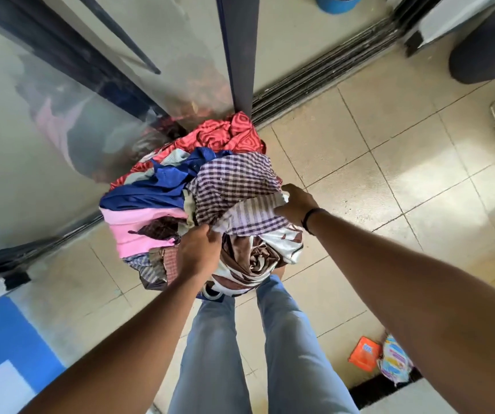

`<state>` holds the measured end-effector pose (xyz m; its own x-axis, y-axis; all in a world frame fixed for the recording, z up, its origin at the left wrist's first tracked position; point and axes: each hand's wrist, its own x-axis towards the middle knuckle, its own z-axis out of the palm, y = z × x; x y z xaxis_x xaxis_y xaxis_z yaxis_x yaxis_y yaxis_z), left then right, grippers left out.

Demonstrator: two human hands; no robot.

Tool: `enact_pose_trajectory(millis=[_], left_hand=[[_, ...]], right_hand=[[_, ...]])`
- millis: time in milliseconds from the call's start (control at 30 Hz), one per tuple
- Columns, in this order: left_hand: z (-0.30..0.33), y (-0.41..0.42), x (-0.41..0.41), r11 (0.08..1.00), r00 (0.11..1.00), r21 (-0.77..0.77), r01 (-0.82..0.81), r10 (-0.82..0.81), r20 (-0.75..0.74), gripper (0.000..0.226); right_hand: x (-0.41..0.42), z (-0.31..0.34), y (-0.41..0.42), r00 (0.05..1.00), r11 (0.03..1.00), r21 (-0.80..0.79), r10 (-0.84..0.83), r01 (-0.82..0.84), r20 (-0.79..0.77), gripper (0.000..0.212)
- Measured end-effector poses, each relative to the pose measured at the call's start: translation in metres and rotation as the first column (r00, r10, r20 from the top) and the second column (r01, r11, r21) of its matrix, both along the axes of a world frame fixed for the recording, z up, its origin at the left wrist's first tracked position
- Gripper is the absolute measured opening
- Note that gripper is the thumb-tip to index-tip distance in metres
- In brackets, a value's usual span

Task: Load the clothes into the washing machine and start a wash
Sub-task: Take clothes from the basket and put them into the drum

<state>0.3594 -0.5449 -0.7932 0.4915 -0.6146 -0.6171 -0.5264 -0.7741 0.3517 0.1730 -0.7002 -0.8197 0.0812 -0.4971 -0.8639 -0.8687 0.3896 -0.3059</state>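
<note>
The clothes (198, 204) sit in a heaped pile at the centre of the frame, on the tiled floor (389, 150) just in front of the person's jeans (216, 354). Both hands are closed on the checked cloth (234, 186) on top: the left hand (197, 252) pinches its near edge, the right hand (295, 204) grips its right edge. This looks like the gathering step, before any loading; no washer is clearly in view, so the next move calls for lifting the pile and carrying it there. A sliding glass door (61, 130) fills the upper left, its track (314, 82) running to the upper right. An orange packet (364, 357) and a patterned pouch (394, 360) lie at lower right, clear of the pile.
</note>
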Motion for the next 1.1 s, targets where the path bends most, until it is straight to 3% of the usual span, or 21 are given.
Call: enact_pose_trajectory(millis=[133,333,467,567,733,833,933,1100], left_hand=[[0.035,-0.011,0.004,0.978,0.952,-0.160,-0.137,0.085,-0.294,0.030],[0.135,-0.019,-0.019,0.916,0.838,-0.317,-0.246,0.036,-0.544,0.031],[0.209,-0.025,-0.026,0.881,0.833,-0.434,-0.186,-0.092,-0.545,0.036],[0.264,-0.032,-0.026,0.852,0.852,-0.500,-0.155,-0.141,-0.504,0.021],[0.357,-0.039,-0.026,0.765,0.824,-0.626,-0.152,-0.251,-0.507,0.018],[0.400,-0.040,-0.029,0.727,0.844,-0.677,-0.114,-0.289,-0.453,0.028],[0.435,-0.041,-0.033,0.709,0.869,-0.703,-0.052,-0.314,-0.381,0.026],[0.478,-0.034,-0.037,0.680,0.850,-0.731,-0.059,-0.349,-0.394,0.033]], right_hand=[[0.012,0.009,-0.002,0.996,0.997,-0.006,0.082,-0.082,0.042,0.086],[0.014,0.058,0.010,0.953,0.951,-0.085,0.300,-0.297,0.027,0.093],[0.003,0.112,0.013,0.932,0.927,-0.104,0.362,-0.360,0.006,0.098],[-0.007,0.153,0.016,0.925,0.919,-0.117,0.380,-0.377,0.009,0.102],[-0.019,0.213,0.028,0.923,0.913,-0.160,0.384,-0.375,0.025,0.112],[-0.026,0.242,0.043,0.903,0.890,-0.192,0.428,-0.414,0.037,0.115],[-0.031,0.261,0.059,0.899,0.884,-0.216,0.434,-0.414,0.054,0.111],[-0.031,0.274,0.073,0.917,0.894,-0.257,0.394,-0.366,0.063,0.094]])
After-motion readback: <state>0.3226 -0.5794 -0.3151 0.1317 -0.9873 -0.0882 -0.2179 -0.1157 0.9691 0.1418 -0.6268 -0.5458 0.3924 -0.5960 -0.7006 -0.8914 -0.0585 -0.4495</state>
